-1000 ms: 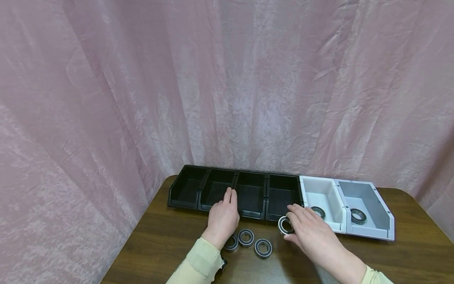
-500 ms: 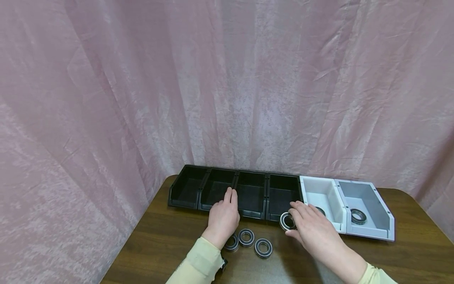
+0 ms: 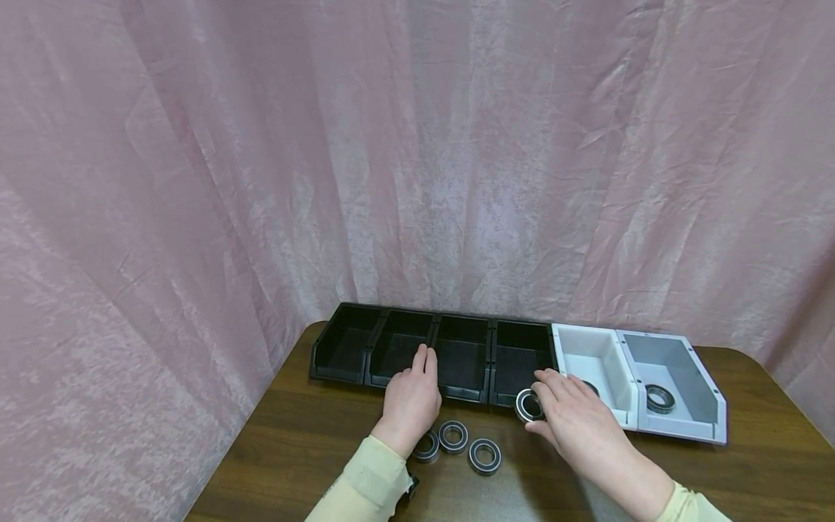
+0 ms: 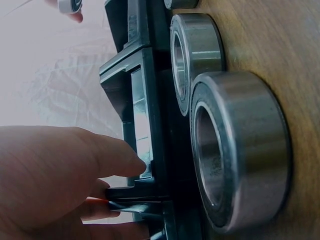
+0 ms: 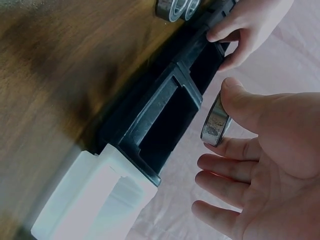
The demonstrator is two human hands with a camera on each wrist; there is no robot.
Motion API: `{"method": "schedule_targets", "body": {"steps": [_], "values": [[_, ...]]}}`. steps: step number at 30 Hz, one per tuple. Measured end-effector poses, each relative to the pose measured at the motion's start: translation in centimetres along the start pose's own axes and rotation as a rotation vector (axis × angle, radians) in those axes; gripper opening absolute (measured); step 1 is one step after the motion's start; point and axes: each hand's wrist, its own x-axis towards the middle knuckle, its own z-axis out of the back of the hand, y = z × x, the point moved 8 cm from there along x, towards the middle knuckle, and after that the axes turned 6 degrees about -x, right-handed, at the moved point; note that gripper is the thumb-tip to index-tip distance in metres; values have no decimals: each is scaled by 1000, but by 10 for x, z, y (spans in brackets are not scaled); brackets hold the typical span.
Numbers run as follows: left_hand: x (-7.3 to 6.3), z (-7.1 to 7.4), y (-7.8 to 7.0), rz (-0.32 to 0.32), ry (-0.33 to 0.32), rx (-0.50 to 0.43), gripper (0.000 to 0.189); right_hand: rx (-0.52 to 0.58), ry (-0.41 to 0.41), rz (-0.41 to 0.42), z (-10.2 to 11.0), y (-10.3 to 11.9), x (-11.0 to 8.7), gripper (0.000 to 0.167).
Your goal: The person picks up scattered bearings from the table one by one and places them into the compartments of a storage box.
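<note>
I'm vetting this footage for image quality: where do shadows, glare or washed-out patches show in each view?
Head view: a soft shadow falls on the wooden table near the right hand; left wrist view: bright bands gleam on the nearest bearing, and the curtain looks pale and washed out; right wrist view: the white bin looks nearly overexposed.

text: none readable | labels/brands: none readable | numbers/signs: none readable | views: head, both wrists

Pale pink, velvety curtain point(image 3: 417, 159) hangs in folds behind a brown wood-grain table point(image 3: 280, 435)
</note>
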Motion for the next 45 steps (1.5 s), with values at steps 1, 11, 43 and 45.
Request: {"method": "schedule_targets", "body": {"steps": [1, 11, 43, 45], "values": [[0, 0, 0, 0, 1, 0, 72, -3, -4, 0, 0, -1, 1, 58], [0, -1, 0, -3, -1, 15, 73, 4, -10, -11, -1, -7, 13, 56], [0, -2, 0, 9, 11, 5, 71, 34, 12, -96, -17, -37, 41, 53], [0, -2, 0, 7, 8, 9, 71, 34, 22, -100, -21, -38, 44, 52]]}}
